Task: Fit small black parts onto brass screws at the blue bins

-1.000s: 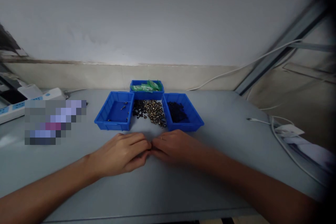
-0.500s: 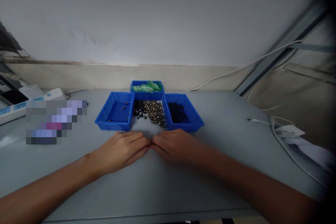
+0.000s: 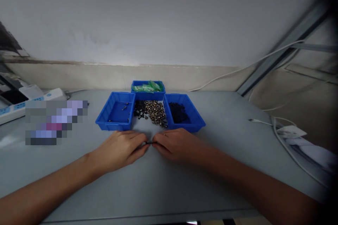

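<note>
Between my fingertips runs a small, thin dark piece (image 3: 149, 143), its ends hidden by the fingers; its exact kind is too small to make out. My left hand (image 3: 124, 146) pinches one end and my right hand (image 3: 173, 145) pinches the other, a short gap apart just above the table. Beyond them lies a pile of brassy metal fasteners (image 3: 156, 111), with small black parts (image 3: 141, 109) at its left. The left blue bin (image 3: 113, 126) holds a few screws. Dark small parts fill the bottom of the right blue bin (image 3: 196, 125).
A third blue bin (image 3: 148, 96) with green plastic packets stands at the back against the wall. On the left are a white power strip (image 3: 54, 95) and a blurred-out object (image 3: 56, 123). White cables (image 3: 287, 149) and a white plug (image 3: 292, 132) lie at the right.
My hands have moved slightly apart, the left one drawing a little to the left. The thin dark piece now shows between the fingertips, which met before. The bins have not moved.
</note>
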The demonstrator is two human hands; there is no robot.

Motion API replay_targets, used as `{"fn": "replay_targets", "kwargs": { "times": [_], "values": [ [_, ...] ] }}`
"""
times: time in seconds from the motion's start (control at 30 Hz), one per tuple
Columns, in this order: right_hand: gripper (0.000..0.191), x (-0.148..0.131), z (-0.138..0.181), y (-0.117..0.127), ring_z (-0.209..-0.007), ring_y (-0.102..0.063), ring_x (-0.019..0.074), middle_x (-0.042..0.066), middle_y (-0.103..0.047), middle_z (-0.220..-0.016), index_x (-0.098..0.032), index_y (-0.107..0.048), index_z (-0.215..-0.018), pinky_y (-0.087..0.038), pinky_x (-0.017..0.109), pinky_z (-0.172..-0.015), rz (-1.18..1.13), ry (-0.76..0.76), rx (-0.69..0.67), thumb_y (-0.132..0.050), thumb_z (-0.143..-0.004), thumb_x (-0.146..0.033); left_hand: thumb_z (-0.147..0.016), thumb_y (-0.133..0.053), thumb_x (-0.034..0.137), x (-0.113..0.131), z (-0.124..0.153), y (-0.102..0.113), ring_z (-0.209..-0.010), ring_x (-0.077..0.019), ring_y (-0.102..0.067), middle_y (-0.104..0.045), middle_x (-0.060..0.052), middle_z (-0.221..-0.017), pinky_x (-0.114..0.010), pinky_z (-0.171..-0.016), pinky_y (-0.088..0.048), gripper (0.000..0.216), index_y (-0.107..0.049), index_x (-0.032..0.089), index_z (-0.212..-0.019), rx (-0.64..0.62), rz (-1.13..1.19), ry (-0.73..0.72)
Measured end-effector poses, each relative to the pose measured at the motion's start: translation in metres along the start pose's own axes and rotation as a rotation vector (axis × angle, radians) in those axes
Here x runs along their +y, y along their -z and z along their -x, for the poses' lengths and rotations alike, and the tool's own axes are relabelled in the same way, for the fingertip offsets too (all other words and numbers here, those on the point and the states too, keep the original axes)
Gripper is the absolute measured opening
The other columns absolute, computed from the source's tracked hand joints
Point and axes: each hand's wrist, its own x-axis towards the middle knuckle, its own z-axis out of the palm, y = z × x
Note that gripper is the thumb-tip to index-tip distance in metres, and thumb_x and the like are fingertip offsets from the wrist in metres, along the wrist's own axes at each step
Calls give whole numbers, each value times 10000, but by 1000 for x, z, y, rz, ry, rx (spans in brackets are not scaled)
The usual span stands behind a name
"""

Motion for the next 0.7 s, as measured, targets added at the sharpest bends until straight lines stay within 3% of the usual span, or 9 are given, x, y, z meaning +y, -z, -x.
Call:
{"fn": "replay_targets", "kwargs": {
  "times": [0.37, 0.57, 0.7],
  "values": [
    [134, 1, -1, -2, -595, -543, 117, 12, -610, -697, -170, -530, -785, -354, 233, -527, -72, -12, -43, -403, -824, -193, -886, -400, 246, 3, -1, 1, -721, -117, -534, -566, -14, -774, -241, -660, -434, 183, -554, 170, -948, 71, 222, -97],
    [143, 1, -1, -2, -589, -552, 133, 20, -616, -692, -174, -542, -787, -361, 245, -518, -39, -26, -38, -410, -822, -217, -874, -389, 253, 3, 1, 1, -627, -115, -534, -550, -2, -670, -237, -589, -419, 205, -543, 156, -779, 59, 118, -51],
    [151, 0, 0, 1, -608, -556, 132, 24, -616, -701, -167, -540, -797, -365, 245, -551, -36, -28, -12, -405, -833, -224, -849, -406, 248, 2, 0, 0, -567, -117, -542, -544, 14, -610, -227, -520, -389, 146, -510, 160, -796, 22, 27, 30]
  ]
}}
